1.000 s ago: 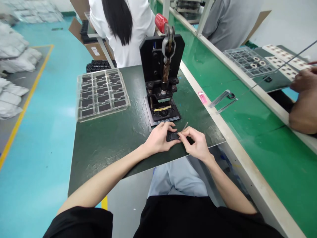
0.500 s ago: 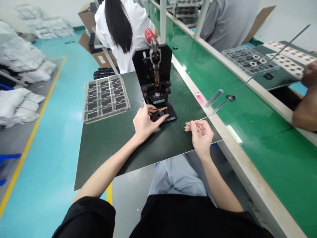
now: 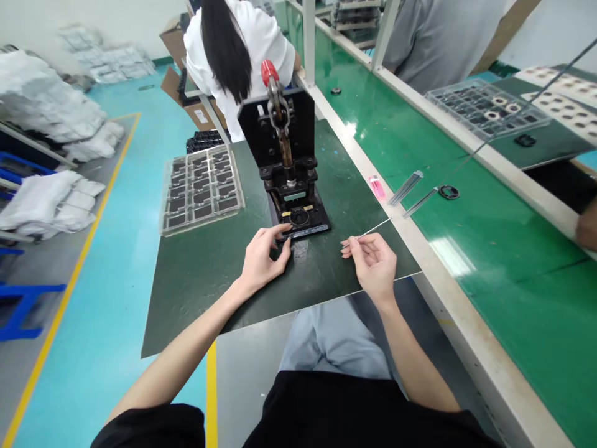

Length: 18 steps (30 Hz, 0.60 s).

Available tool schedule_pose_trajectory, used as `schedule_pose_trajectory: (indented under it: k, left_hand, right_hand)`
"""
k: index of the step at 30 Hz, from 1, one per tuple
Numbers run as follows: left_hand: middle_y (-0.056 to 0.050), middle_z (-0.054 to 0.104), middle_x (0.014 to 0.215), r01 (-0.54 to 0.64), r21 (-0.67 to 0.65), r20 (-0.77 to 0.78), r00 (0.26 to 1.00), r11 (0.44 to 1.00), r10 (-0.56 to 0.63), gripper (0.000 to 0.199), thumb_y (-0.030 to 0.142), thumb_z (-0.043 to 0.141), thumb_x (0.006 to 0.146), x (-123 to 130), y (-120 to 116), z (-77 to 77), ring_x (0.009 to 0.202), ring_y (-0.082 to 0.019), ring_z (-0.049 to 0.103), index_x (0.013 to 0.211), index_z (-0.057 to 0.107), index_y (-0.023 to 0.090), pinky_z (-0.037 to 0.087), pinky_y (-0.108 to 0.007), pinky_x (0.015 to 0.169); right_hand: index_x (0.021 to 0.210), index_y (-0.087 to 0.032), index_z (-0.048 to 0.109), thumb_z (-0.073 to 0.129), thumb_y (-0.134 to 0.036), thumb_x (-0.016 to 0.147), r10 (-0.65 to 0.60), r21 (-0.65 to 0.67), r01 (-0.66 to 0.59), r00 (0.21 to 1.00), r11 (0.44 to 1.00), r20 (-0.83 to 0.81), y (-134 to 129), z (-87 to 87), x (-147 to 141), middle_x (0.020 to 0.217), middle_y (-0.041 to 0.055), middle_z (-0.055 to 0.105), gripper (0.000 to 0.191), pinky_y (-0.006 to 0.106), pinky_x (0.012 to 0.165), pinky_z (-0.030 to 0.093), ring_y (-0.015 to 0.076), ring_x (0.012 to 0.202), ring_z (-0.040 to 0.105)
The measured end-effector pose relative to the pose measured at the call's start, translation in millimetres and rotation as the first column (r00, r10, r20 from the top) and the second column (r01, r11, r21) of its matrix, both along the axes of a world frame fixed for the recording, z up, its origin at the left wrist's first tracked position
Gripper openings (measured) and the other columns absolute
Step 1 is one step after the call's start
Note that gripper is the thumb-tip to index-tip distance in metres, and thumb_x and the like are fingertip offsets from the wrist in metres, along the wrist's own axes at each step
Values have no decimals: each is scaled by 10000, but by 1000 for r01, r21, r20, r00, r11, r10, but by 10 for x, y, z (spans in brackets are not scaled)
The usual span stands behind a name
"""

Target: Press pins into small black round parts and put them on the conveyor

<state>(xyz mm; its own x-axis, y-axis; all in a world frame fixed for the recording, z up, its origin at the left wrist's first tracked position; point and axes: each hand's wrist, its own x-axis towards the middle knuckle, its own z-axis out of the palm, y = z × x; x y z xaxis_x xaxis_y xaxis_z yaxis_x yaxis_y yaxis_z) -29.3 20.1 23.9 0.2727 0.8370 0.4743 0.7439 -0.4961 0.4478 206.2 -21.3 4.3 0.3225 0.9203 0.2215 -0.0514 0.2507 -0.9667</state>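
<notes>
A black toggle press [image 3: 286, 146] with a red-tipped lever stands on the dark green work board [image 3: 196, 274]. In its base lies a round black ring-shaped part [image 3: 299, 216], with small brass-coloured pieces beside it. My left hand [image 3: 265, 256] is at the base's front left corner, thumb and fingers apart with nothing visible between them; whether it touches the base I cannot tell. My right hand [image 3: 373, 261], to the right of the press, pinches a thin metal rod [image 3: 375, 229] that points up and right toward the conveyor.
A clear tray [image 3: 203, 190] of black parts sits left of the press. Along the green conveyor [image 3: 471, 224] and its pale rail lie bundled thin strips [image 3: 407, 188], a pink item [image 3: 376, 186] and a black ring [image 3: 448, 191]. Co-workers [image 3: 237, 56] sit beyond.
My left hand has drawn back toward me and left, off the part in the press base, uncovering it. The right hand has shifted slightly left and still holds the rod.
</notes>
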Motion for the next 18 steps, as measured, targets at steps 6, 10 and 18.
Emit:
schedule_pose_trajectory:
  k: [6,10,18]
  left_hand:
    - [-64,731,988,-48,112,-34,998,992,52,232,198,587,917,27,18,-25,843,-211,665,1146,626,211,567,-398,848]
    - [-54,689,1006,-223,216,133,971,951,197,171,219,636,891,-67,271,329,840,-199,630,1061,620,220,558,-398,813]
    - [-28,716,1073,-234,-113,521,814,966,258,302,229,374,1070,145,1443,1709,1150,-193,680,1007,632,85,461,-510,1095]
  right_hand:
    - [923,-205,614,733,-409,941,-80,49,81,997,996,-9,-12,60,-13,872,48,767,237,305,699,666,158,708,749]
    - [1046,-213,646,701,-380,967,-124,96,124,992,988,-7,-8,87,-20,898,45,770,193,317,719,674,166,749,761]
    - [910,-201,756,608,-406,1005,1,141,-3,1000,990,15,25,7,-41,961,85,795,270,335,775,669,193,846,777]
